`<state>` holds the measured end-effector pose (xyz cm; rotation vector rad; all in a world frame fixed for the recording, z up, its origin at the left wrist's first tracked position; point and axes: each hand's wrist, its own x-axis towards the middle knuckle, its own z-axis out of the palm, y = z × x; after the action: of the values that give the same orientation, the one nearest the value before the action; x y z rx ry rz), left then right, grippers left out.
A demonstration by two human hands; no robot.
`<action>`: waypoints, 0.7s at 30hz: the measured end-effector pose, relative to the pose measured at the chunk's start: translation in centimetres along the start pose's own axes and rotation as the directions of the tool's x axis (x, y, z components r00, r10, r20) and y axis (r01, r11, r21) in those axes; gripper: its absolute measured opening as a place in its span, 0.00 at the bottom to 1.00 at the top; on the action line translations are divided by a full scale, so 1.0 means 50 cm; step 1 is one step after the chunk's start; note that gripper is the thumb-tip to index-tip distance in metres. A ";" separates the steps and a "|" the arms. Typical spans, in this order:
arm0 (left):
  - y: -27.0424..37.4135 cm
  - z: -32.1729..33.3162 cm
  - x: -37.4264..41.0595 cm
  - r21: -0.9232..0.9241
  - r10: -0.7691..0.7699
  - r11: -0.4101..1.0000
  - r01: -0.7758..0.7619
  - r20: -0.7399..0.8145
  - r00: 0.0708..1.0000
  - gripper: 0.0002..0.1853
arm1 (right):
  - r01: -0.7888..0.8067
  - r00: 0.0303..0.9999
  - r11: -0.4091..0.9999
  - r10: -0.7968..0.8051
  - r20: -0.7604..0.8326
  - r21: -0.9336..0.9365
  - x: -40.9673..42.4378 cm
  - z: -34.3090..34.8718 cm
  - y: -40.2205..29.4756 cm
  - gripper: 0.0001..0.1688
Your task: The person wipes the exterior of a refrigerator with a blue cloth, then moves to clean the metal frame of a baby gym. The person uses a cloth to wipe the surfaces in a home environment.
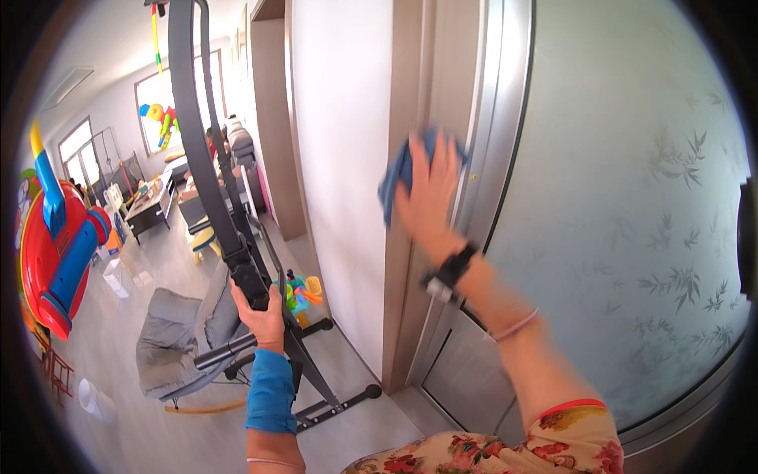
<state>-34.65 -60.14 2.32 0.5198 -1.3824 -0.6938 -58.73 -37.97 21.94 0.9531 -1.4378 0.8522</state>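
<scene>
My right hand (430, 195) presses a blue cloth (392, 181) against the brown door frame (405, 284), its fingers spread and slightly blurred. Beside it runs the silvery metal edge (503, 89) of a door with a frosted glass panel (592, 178) that bears bamboo-leaf patterns. My left hand (263, 314) is closed around a black part (250, 283) low on the tall dark metal frame (201, 118), which looks like exercise equipment. A blue sleeve cover (270, 391) wraps my left forearm, and a black band sits on my right wrist.
A grey cushioned rocking chair (177, 338) stands behind the metal frame, whose foot bar (349, 409) crosses the floor. Colourful toys (305, 290) lie by the white wall (343, 148). A red and blue plastic toy (59, 255) hangs at left. White buckets (96, 400) stand on the floor.
</scene>
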 end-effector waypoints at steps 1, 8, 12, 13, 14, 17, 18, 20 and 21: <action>0.000 -0.001 0.003 -0.003 0.013 1.000 -0.013 0.007 1.000 0.43 | 0.040 0.999 0.998 -0.041 -0.021 -0.056 0.097 -0.006 0.004 0.49; 0.018 0.021 -0.007 -0.129 -0.016 0.992 0.017 0.003 1.000 0.42 | 0.034 0.959 0.995 -0.060 -0.277 -0.098 0.486 -0.004 0.053 0.49; 0.022 -0.005 0.004 -0.110 -0.042 0.993 0.040 -0.015 0.999 0.42 | 0.079 0.932 0.986 -0.125 -0.341 -0.145 0.425 0.047 0.051 0.49; 0.012 0.002 0.000 -0.063 -0.001 0.998 0.000 -0.021 1.000 0.42 | 0.102 0.926 0.979 -0.158 -0.343 -0.176 0.397 0.052 0.065 0.49; -0.002 -0.006 0.004 -0.052 0.026 0.998 -0.028 -0.040 0.999 0.42 | 0.047 0.948 0.983 -0.100 -0.302 -0.177 0.357 0.053 0.045 0.50; 0.034 0.007 0.008 -0.154 0.053 0.986 -0.063 -0.067 0.996 0.39 | 0.003 0.954 0.984 -0.056 -0.294 -0.178 0.233 0.057 0.037 0.51; 0.039 0.009 0.008 -0.231 0.025 0.972 -0.036 -0.049 0.998 0.37 | -0.054 0.974 0.980 0.010 -0.226 -0.190 0.187 0.046 0.015 0.53; 0.028 -0.004 0.014 -0.204 0.051 0.977 -0.061 -0.051 0.997 0.39 | -0.075 0.975 0.982 0.036 -0.219 -0.173 0.092 0.069 0.015 0.54; 0.012 -0.007 0.017 -0.210 0.048 0.976 -0.050 -0.014 0.999 0.43 | -0.076 0.975 0.980 0.034 -0.221 -0.182 0.048 0.068 0.016 0.54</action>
<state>-34.19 -60.33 3.28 0.3192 -1.2909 -0.7859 -60.88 -40.93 24.10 0.6578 -1.3338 0.8174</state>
